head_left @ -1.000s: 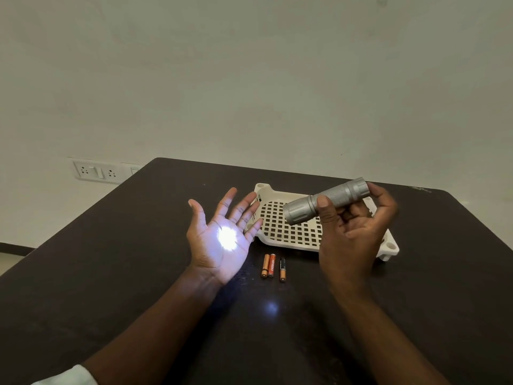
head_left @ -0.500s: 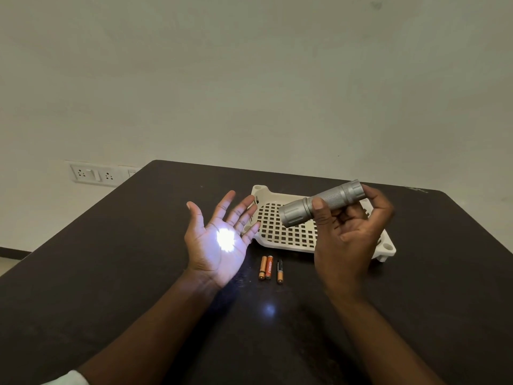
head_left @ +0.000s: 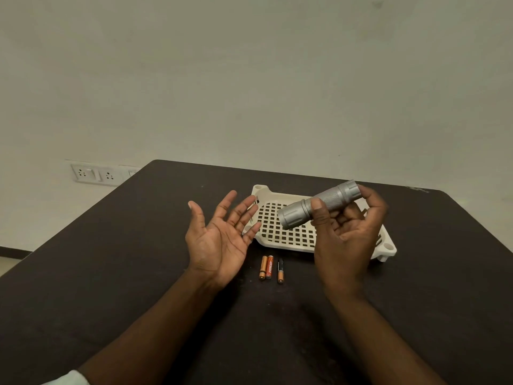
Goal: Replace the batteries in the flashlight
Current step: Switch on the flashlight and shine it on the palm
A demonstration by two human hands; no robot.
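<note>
My right hand (head_left: pixel 344 240) holds a silver flashlight (head_left: pixel 319 204) above the table, its head pointing left and slightly down toward my left hand. No light shows from it. My left hand (head_left: pixel 219 237) is held palm up with fingers spread, a little left of the flashlight's head, and holds nothing. Three small batteries (head_left: pixel 270 269) lie side by side on the dark table (head_left: pixel 111 259) between my two wrists: two orange ones touching, a black and orange one just right of them.
A cream plastic tray (head_left: pixel 280 234) with a grid of holes sits on the table behind my hands, partly hidden by the right hand. Wall sockets (head_left: pixel 94 175) are on the wall beyond the table's left edge.
The bright spot of light on my left palm and its reflection on the table have gone. My left fingers have curled up slightly. The flashlight has barely moved.
</note>
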